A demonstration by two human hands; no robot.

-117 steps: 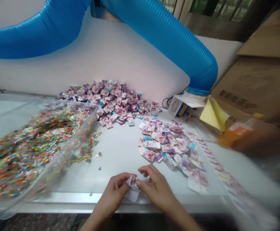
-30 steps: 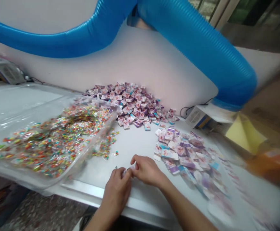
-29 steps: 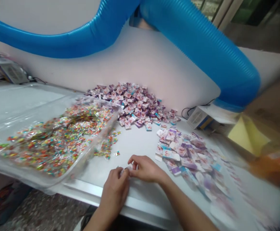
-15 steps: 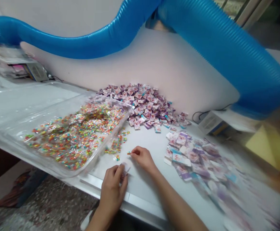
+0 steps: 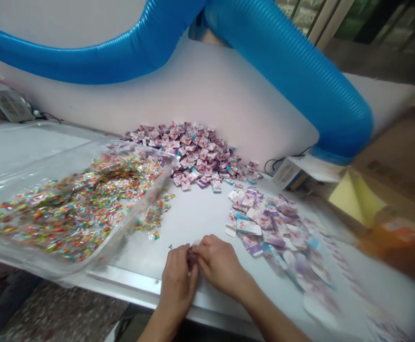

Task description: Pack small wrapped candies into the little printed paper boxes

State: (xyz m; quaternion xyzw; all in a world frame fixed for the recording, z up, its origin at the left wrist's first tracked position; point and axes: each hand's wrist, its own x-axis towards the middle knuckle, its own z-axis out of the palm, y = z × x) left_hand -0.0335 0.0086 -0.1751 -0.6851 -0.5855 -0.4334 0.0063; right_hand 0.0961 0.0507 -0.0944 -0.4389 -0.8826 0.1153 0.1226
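Near the front edge of the table, my left hand [image 5: 177,275] is closed around a small purple-and-white printed box [image 5: 192,257]. My right hand [image 5: 218,262] has its fingertips pinched at the top of that same box, touching it. The fingers hide most of the box, and no coloured piece shows between them. Left of my hands, a few small multicoloured pieces [image 5: 153,213] lie loose on the table beside a clear plastic tray [image 5: 136,223]. Many more of these pieces [image 5: 86,209], in shiny clear wrapping, fill the tray.
A large heap of small printed boxes [image 5: 200,156] rests against the wall. To the right, flat-looking cartons [image 5: 264,223] spread along the white table [image 5: 193,209]. A blue flexible duct [image 5: 278,61] hangs overhead, its end near a small device [image 5: 287,175]. Yellow paper [image 5: 355,197] stands at the right.
My right hand has moved down and left to the box, and the coloured piece in its fingertips is now hidden. The view has swung to the right.
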